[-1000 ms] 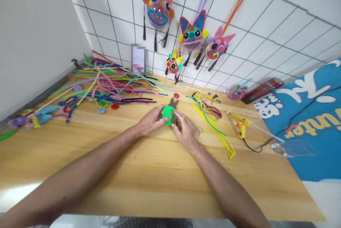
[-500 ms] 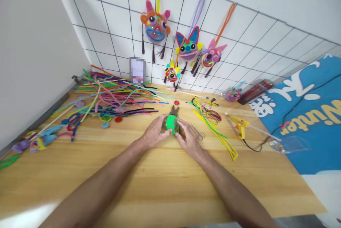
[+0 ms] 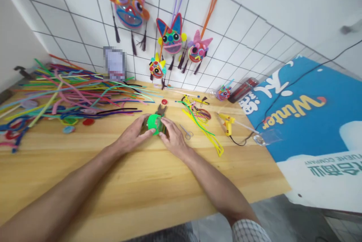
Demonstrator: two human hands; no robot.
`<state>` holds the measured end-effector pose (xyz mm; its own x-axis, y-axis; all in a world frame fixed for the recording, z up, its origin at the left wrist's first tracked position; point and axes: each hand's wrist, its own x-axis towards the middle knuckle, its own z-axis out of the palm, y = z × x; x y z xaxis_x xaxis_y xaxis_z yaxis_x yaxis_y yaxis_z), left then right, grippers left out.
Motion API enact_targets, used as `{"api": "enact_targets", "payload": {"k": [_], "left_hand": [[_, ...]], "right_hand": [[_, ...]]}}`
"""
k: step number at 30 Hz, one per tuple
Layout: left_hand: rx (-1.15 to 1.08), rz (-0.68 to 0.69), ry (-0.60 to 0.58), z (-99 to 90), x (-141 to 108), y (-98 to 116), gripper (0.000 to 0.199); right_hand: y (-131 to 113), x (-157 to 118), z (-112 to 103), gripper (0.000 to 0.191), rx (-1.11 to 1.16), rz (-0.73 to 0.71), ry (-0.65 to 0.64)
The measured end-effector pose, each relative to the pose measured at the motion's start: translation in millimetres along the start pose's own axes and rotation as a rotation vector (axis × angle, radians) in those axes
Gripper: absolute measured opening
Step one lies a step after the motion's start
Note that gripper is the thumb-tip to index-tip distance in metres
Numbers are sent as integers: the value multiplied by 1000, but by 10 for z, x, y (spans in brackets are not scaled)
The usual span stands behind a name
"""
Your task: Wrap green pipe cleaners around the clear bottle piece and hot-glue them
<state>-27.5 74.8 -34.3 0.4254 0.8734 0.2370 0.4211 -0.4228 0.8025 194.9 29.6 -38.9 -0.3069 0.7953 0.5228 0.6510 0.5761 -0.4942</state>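
Observation:
Between both hands sits a clear round ball with a bright green band or patch (image 3: 154, 123) on it. My left hand (image 3: 138, 132) wraps its left side, thumb along the lower edge. From the right, my right hand (image 3: 173, 136) grips it with curled fingers. Just beyond the ball lie pliers (image 3: 162, 109), jaws pointing away, their handles mostly hidden behind my right hand and the ball. A small red disc (image 3: 164, 101) rests past the jaws. Small scissors (image 3: 187, 132) lie to the right of my right hand.
Many coloured pipe cleaners (image 3: 82, 91) cover the table's left back. Yellow and green pipe cleaners (image 3: 207, 132) lie right of the scissors, then a yellow glue gun (image 3: 227, 125) with a cord. Decorated masks (image 3: 171, 38) hang on the wall grid. A dark red bottle (image 3: 243, 89) lies at the back.
The view has turned to the right, so everything sits further left in the picture. Both hands still hold the green-banded ball in nearly the same way.

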Motion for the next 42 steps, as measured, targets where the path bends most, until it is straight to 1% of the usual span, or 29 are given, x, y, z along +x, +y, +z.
{"api": "enact_targets", "payload": {"k": [2, 6, 12, 15, 19, 21, 23, 27, 31, 33, 35, 37, 38, 40, 42], "left_hand": [[9, -21, 7, -10, -6, 17, 80], [21, -16, -8, -10, -10, 24, 82], [28, -28, 9, 31, 1, -48, 98], [16, -2, 26, 47, 19, -82, 97], [13, 57, 57, 53, 49, -111, 90], [28, 58, 48, 55, 61, -126, 88], [34, 46, 47, 60, 66, -144, 89], [14, 71, 76, 76, 64, -172, 97], [29, 151, 78, 82, 57, -161, 90], [19, 146, 90, 74, 49, -145, 88], [-23, 95, 122, 46, 42, -126, 87], [-99, 27, 163, -14, 48, -100, 81], [-142, -4, 190, -58, 60, -83, 79], [-211, -56, 259, -173, 102, -31, 73], [-225, -91, 347, -314, 171, 49, 64]], "right_hand": [[5, 1, 7, 62, 0, 17, -17], [24, 3, 25, 62, 0, 23, -20], [59, 11, 45, 60, -33, 47, -20], [72, 9, 46, 58, -40, 53, -23], [77, 4, 45, 57, -45, 68, -9], [82, 7, 47, 57, -52, 81, -6], [90, 12, 49, 58, -60, 91, 0], [101, 13, 57, 58, -56, 126, 27], [98, -4, 73, 54, -6, 167, 59], [109, 9, 47, 51, 27, 180, 97], [139, 59, -50, 47, 55, 207, 158], [190, 146, -243, 42, 22, 269, 211], [223, 197, -372, 38, -19, 310, 230], [307, 295, -661, 31, -139, 396, 224], [408, 369, -932, 28, -214, 462, 202]]}}
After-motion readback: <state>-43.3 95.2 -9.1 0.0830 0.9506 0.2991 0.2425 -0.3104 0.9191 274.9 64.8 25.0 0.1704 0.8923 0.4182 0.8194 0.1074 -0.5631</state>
